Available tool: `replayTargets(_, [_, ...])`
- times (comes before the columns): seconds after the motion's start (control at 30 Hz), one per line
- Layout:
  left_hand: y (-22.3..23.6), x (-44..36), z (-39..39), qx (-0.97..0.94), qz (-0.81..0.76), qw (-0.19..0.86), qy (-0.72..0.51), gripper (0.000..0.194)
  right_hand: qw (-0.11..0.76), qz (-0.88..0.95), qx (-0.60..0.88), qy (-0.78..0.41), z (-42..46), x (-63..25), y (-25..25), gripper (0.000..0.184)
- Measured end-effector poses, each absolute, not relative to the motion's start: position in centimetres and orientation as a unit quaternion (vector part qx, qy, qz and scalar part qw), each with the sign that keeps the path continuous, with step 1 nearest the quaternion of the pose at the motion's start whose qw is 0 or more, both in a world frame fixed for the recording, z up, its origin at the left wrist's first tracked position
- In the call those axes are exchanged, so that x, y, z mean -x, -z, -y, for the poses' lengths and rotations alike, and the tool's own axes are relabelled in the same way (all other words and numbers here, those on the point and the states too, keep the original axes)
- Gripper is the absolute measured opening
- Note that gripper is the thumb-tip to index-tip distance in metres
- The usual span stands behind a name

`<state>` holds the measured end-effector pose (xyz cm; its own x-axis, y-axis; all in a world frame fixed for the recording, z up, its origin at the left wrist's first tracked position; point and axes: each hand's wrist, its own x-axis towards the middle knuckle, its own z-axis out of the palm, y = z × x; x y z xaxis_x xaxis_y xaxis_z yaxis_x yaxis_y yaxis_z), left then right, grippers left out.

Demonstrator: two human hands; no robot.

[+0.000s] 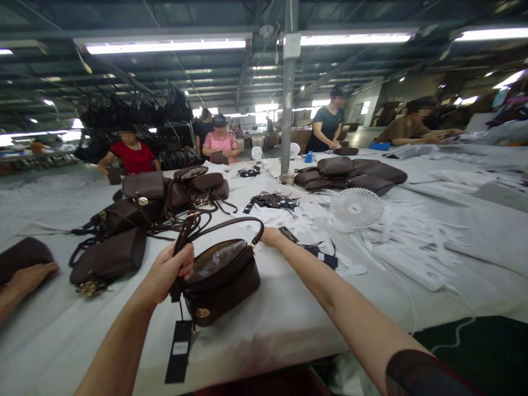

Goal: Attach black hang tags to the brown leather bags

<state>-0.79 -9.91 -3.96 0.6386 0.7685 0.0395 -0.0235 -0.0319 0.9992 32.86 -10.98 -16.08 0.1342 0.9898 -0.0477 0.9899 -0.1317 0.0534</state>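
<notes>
A dark brown handbag (226, 291) stands in front of me on the white-covered table, its top open and clear plastic showing inside. My left hand (171, 269) is closed around a bundle of its brown straps (181, 242) at the left side. The arched handle (231, 221) runs over to a gold ring on the right. There my right hand (273, 236) is closed at the handle's end, its fingertips partly hidden. A black hang tag (178, 352) with a white label dangles below the bag's left end.
Several brown bags (144, 203) lie at the left, more brown pieces (350, 173) beyond the pole (287, 110). Black tags (274, 202), white scraps and a white fan (357, 209) with its cord sit at the right. Another person's hand (28, 280) touches a bag at far left. Several people work behind.
</notes>
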Motion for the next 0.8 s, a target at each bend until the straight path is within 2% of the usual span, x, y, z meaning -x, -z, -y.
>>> replayTargets(0.13, [4.2, 0.8, 9.6, -0.635, -0.286, 0.639, -0.329, 0.045, -0.012, -0.658, -0.753, 0.025, 11.1, -34.0, 16.2, 0.023])
replayTargets(0.23, [4.4, 0.9, 9.5, -0.628, -0.282, 0.644, -0.332, 0.047, -0.092, -0.646, -0.757, 0.032, 12.7, -34.1, 16.0, 0.014])
replayTargets(0.33, [4.3, 0.7, 9.5, -0.628, -0.281, 0.642, -0.338, 0.049, -0.185, -0.629, -0.755, 0.030, 15.1, -33.7, 14.8, 0.023])
replayTargets(0.43, [4.1, 0.4, 9.7, -0.625, -0.280, 0.639, -0.350, 0.050, -0.339, -0.585, -0.735, 0.052, 18.0, -32.3, 12.1, 0.035])
replayTargets(0.53, [4.1, 0.4, 9.9, -0.619, -0.276, 0.646, -0.353, 0.051, -0.531, -0.535, -0.630, 0.191, 20.9, -29.4, 8.6, 0.037])
replayTargets(0.57, [4.1, 0.4, 9.9, -0.619, -0.273, 0.647, -0.352, 0.051, -0.555, -0.536, -0.588, 0.243, 21.8, -28.1, 7.4, 0.037])
replayTargets(0.67, [4.3, 0.6, 10.2, -0.623, -0.267, 0.643, -0.357, 0.048, -0.559, -0.552, -0.518, 0.340, 23.7, -24.2, 4.5, 0.042])
replayTargets(0.8, [4.4, 0.9, 10.7, -0.630, -0.256, 0.641, -0.357, 0.045, -0.571, -0.544, -0.483, 0.380, 24.2, -20.7, 2.7, 0.045])
